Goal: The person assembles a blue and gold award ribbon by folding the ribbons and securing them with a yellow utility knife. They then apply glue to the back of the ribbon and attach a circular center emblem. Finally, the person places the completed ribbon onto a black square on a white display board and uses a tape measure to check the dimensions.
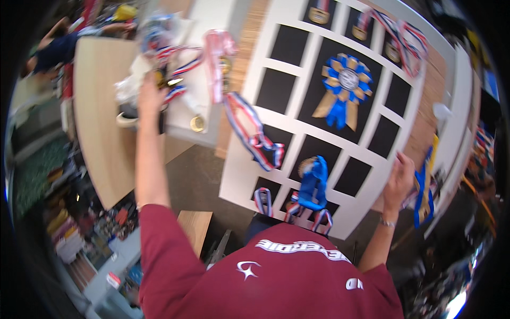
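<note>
My left hand (pixel 150 97) reaches into a pile of medals (pixel 171 80) with red, white and blue ribbons. Its fingers are blurred and partly hidden there. My right hand (pixel 399 179) is at the right edge of a white display board (pixel 236 178) with black rectangular openings, its fingers curled; anything inside them is hidden. A blue and gold rosette (pixel 348 80) lies on the largest black opening. Lower down are a medal on a bright blue ribbon (pixel 313 183) and a striped ribbon (pixel 254 135). More medals (pixel 319 15) lie along the far edge.
Left of the board, a gold medal (pixel 197 123) and a pink-looking ribbon bundle (pixel 217 64) lie on a white surface. A pale wooden tabletop (pixel 103 106) stands farther left. Blue and yellow ribbons (pixel 424 186) hang beyond my right hand. Another person (pixel 56 47) is at the far left.
</note>
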Demonstrator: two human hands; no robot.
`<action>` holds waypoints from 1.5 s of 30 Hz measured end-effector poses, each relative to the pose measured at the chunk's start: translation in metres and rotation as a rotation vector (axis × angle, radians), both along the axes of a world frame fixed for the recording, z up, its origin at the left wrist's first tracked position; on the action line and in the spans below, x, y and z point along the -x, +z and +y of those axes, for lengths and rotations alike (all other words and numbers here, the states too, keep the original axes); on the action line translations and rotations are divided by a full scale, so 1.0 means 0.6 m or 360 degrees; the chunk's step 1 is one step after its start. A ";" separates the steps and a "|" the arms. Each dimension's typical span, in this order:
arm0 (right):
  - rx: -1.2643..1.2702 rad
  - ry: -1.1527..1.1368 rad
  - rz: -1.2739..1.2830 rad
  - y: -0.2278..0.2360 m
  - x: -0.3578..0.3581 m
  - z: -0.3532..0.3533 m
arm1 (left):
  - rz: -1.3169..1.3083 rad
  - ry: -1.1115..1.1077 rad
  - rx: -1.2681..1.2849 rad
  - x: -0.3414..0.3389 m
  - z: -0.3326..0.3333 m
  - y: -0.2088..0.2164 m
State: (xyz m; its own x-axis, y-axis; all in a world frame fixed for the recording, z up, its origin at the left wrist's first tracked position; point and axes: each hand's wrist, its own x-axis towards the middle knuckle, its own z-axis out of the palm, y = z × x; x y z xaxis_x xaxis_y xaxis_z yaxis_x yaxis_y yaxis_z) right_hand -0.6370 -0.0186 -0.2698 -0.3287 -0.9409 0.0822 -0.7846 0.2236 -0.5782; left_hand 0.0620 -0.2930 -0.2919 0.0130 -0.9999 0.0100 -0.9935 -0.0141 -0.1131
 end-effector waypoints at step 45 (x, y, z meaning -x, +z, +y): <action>-0.0382 0.0925 -0.0795 0.074 -0.210 -0.081 | 0.2938 0.0685 -0.1658 0.603 0.362 0.075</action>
State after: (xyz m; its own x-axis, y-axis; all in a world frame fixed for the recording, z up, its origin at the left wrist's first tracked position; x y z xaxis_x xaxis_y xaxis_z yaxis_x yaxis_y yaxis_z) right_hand -0.5109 -0.0671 -0.2255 0.2747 -0.9462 -0.1713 -0.4749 0.0214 -0.8798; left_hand -0.2998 -0.0760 -0.2470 -0.4696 -0.5675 -0.6763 0.0919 -0.7933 0.6019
